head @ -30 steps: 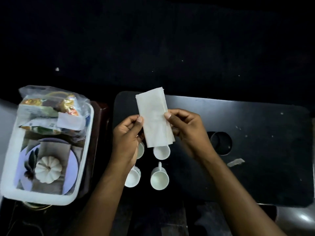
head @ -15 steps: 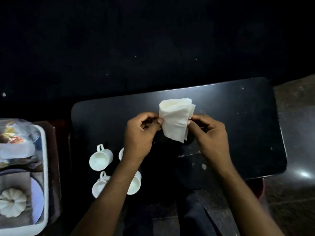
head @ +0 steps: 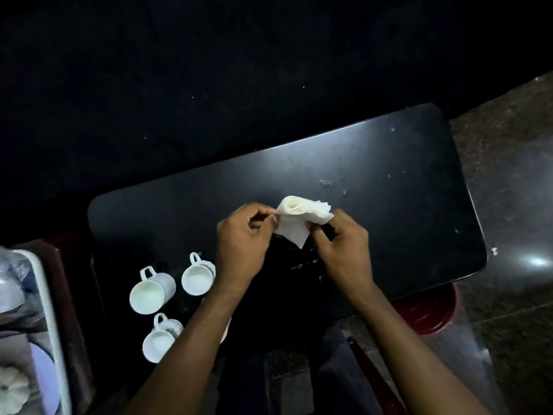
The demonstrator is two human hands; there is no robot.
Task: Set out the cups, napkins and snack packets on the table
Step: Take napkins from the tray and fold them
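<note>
A folded stack of white paper napkins (head: pixel 294 223) is held just above the middle of the black table (head: pixel 389 181). My left hand (head: pixel 242 244) pinches its left edge and my right hand (head: pixel 344 250) grips its right side; the layers fan apart at the top. Three white cups stand on the table's near left corner: one at the far left (head: pixel 151 295), one beside my left wrist (head: pixel 197 277), one nearer me (head: pixel 161 339). My left forearm hides a sliver of something white further right. Snack packets lie in a clear bag (head: pixel 9 280) at the left edge.
A white tray (head: pixel 51 324) at the left edge holds a plate and a small white pumpkin (head: pixel 12 393). A red bucket (head: pixel 428 313) stands under the table's near right corner. White crumbs dot the table's right half. Stone floor lies to the right.
The view has swung right, so the tray and cups sit further left. Both hands have bent the upright napkin stack over and lowered it toward the table's middle, its layers now fanned.
</note>
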